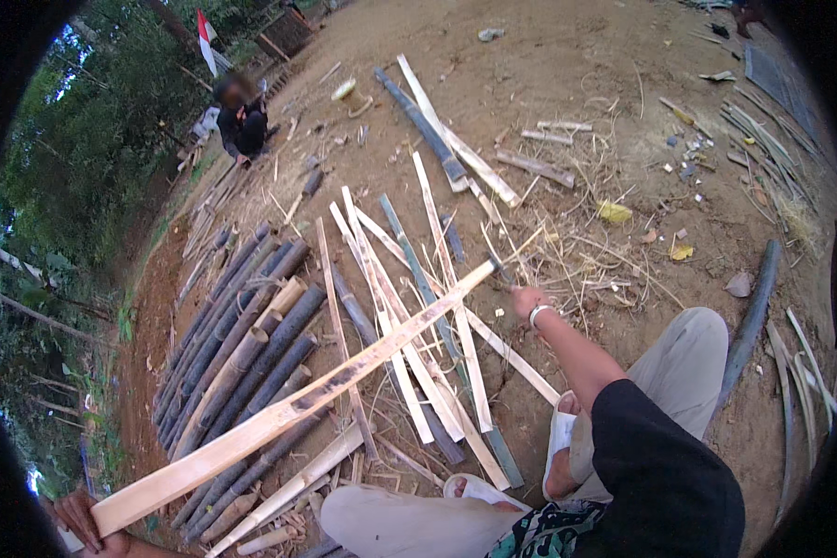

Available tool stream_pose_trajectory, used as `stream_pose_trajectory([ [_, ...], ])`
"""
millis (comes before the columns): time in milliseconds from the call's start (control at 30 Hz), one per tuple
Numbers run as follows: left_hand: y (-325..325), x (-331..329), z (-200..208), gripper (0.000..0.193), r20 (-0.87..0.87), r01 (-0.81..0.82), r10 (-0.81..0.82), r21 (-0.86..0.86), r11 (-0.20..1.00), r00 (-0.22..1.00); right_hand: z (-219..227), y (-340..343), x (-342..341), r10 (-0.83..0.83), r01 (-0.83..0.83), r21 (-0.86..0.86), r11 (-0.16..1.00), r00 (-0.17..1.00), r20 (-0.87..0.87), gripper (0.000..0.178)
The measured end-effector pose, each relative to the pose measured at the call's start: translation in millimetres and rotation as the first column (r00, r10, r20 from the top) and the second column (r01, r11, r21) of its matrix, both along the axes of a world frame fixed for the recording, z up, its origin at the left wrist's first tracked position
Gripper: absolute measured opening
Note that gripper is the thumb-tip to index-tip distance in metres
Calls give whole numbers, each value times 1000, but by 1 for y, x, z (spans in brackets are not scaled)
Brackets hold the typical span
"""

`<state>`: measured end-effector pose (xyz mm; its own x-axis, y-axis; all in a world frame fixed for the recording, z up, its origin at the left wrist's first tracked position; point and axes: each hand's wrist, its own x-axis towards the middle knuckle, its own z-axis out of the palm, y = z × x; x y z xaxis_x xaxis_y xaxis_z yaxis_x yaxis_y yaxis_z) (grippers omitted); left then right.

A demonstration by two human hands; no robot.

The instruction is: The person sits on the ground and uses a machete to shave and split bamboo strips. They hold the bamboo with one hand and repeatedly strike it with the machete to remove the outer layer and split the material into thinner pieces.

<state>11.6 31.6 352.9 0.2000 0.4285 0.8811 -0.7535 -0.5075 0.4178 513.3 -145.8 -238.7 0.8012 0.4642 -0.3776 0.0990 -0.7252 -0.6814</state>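
Note:
A long pale split-bamboo strip (pixel 284 406) with dark stains slants across the view from lower left to upper right. Around its near end, at the lower left rim, my left hand (pixel 82 519) is closed. My right hand (pixel 528 299), with a pale band at the wrist, is closed beside the strip's far end. It grips what looks like a knife (pixel 498 267), whose dark blade meets the strip; most of the handle is hidden by the fingers. A thin curled shaving (pixel 528 244) stands off the strip just past the blade.
Several split strips (pixel 451 307) lie crossed on the dirt below. A stack of dark bamboo poles (pixel 251 325) is on the left. Shavings (pixel 567 260) litter the ground beyond my right hand. A person (pixel 242 121) squats at the far left. A dark pole (pixel 753 312) lies right of my knee.

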Motion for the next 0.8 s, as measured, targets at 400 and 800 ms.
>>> stream_pose_trajectory([
  [400,83,-108,2,41,-103,-60,41,-187,981,994,1,-15,-27,67,-70,19,997,991,113,63],
  [800,207,-93,-19,45,-145,-136,69,-529,838,987,36,3,-14,127,-126,-15,992,988,89,64],
])
